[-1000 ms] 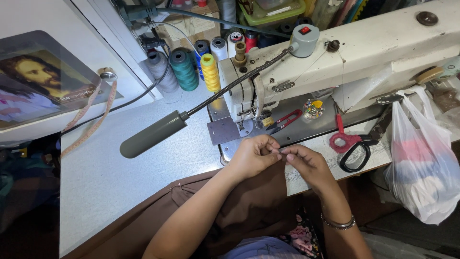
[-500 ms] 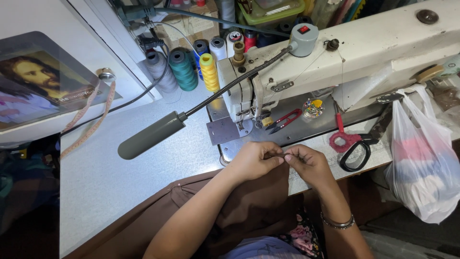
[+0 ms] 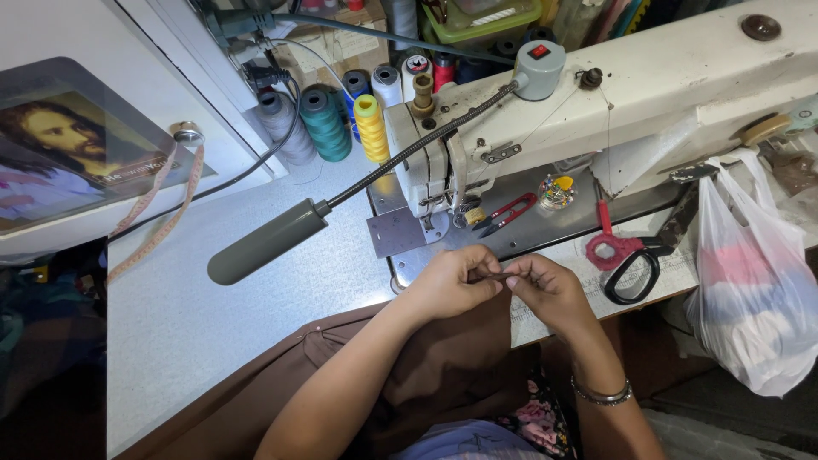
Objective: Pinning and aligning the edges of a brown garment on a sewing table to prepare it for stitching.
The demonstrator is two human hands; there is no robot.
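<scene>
My left hand (image 3: 452,285) and right hand (image 3: 550,290) meet at near table edge, fingertips pinching small dark brown fabric strip (image 3: 497,276) between them. Rest of brown cloth (image 3: 426,375) drapes over edge into lap. Cream sewing machine (image 3: 596,102) just beyond, far side. Grey gooseneck lamp (image 3: 268,241) left; open tabletop left of it. Black-handled scissors (image 3: 635,268) right, near edge. White plastic bag (image 3: 754,290) hangs far right.

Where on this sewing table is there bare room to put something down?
The pale tabletop between the grey lamp head and brown fabric is bare. It is crowded by the thread cones, around the sewing machine, and near the scissors beside both hands.
</scene>
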